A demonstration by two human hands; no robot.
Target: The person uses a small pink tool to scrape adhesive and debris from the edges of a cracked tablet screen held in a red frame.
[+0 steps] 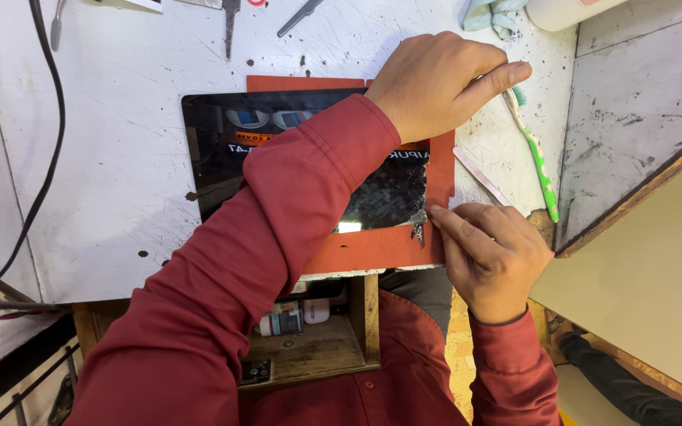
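A red sleeve point(222, 292) crosses the cracked dark tablet screen point(222, 150), which lies on a red mat point(372, 248) on the scratched white bench point(120, 205). The left hand point(436, 83) presses fingers-down on the screen's far right corner; the right hand point(495, 252) pinches its broken near corner beside a green toothbrush point(538, 166).

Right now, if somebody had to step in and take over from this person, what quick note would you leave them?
Left hand: reaches across, pressing on the top right corner of the dark tablet screen.
Right hand: fingertips at the cracked lower right corner; what it grips is too small to tell.
The screen lies on an orange-red mat on the scratched white bench.
A green and white toothbrush and a flat metal strip lie just right of the mat.
Done: glass at that corner is shattered and chipped.
Left: the rest of the glass lies flat and in place.
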